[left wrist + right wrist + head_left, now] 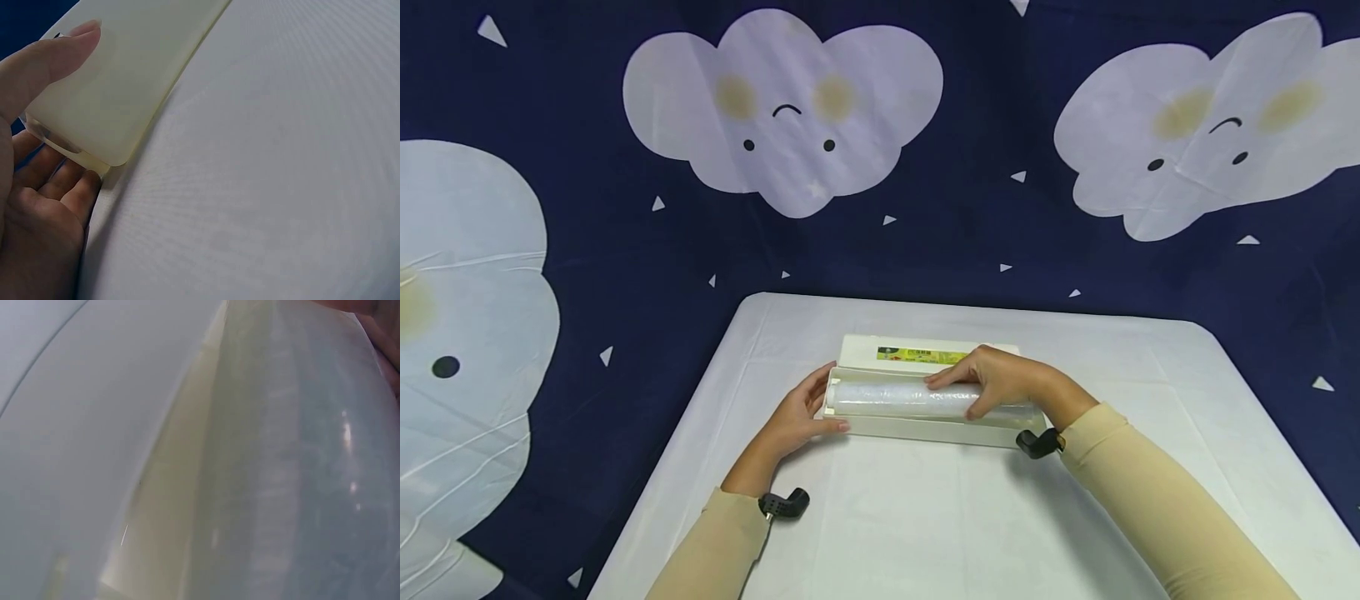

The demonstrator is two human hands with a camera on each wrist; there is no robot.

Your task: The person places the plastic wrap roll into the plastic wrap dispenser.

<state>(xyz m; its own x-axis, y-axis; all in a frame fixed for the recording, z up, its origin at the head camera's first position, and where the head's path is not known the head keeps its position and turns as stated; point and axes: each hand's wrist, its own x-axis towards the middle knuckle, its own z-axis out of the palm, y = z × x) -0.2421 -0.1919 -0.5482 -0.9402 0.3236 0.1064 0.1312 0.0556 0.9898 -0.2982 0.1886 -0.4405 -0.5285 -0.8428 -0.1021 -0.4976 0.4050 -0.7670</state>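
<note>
A cream plastic wrap dispenser box (917, 428) lies on the table with its lid (859, 352) tipped back. Inside sits a roll of cling film (880, 398), whitish and shiny. My right hand (1003, 379) grips the roll from above, thumb on the near side and fingers over the top, right of its middle. At the box's left end my left hand (793, 417) holds the case, the thumb along the front wall and the other fingers around the end. The left wrist view shows that thumb (78, 50) on the smooth wall. Film (331, 456) fills much of the right wrist view.
A white cloth covers the table (925, 517). Behind it hangs a dark blue backdrop (962, 258) with cloud faces. A yellow-green label (913, 355) marks the lid. Black wrist cameras sit at the left cuff (730, 517) and the right cuff (1090, 429).
</note>
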